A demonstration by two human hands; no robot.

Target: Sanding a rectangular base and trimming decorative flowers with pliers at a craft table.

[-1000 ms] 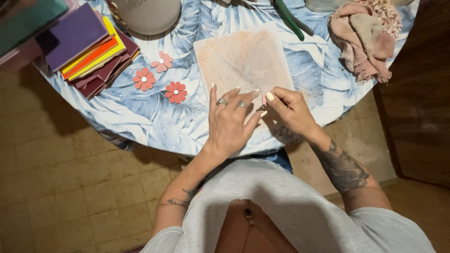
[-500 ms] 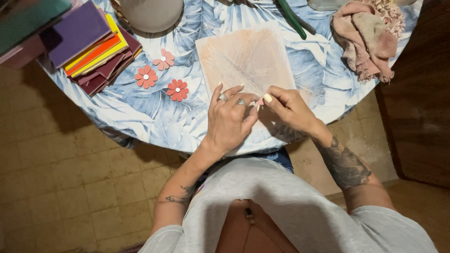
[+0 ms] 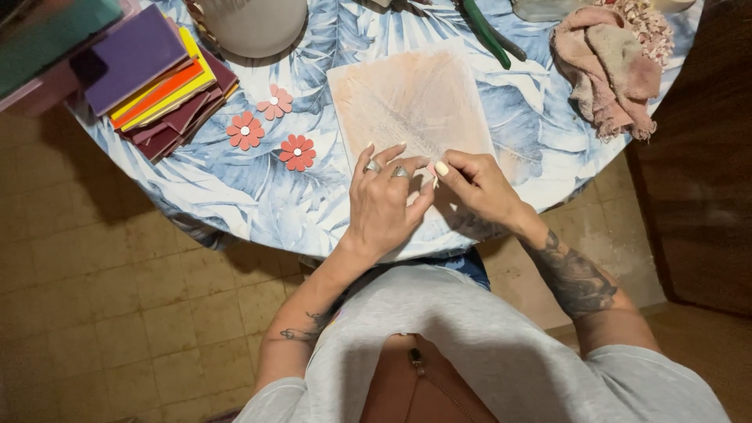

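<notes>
1. Left hand point(image 3: 384, 205) lies flat on the board point(image 3: 411, 102), fingers spread open, at the counter point(image 3: 235, 188) near edge.
2. Right hand point(image 3: 478, 184) pinches a small pale piece, too tiny to identify, touching the left fingers.
3. Flowers point(image 3: 270, 125) lie left, with bare cloth around them.
4. Foam stack point(image 3: 157, 78), pliers point(image 3: 489, 31) and rag point(image 3: 611, 63) crowd the far rim.

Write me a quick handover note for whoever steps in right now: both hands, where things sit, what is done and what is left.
Left hand: flat on the near edge of the pale board, fingers spread.
Right hand: fingertips pinching something small and pale beside the left; too small to identify.
Done: three coral paper flowers lie cut on the leaf-print tablecloth.
Left: the piece between the fingers is unfinished.
Nearby: stack of coloured sheets, pink rag.
</notes>
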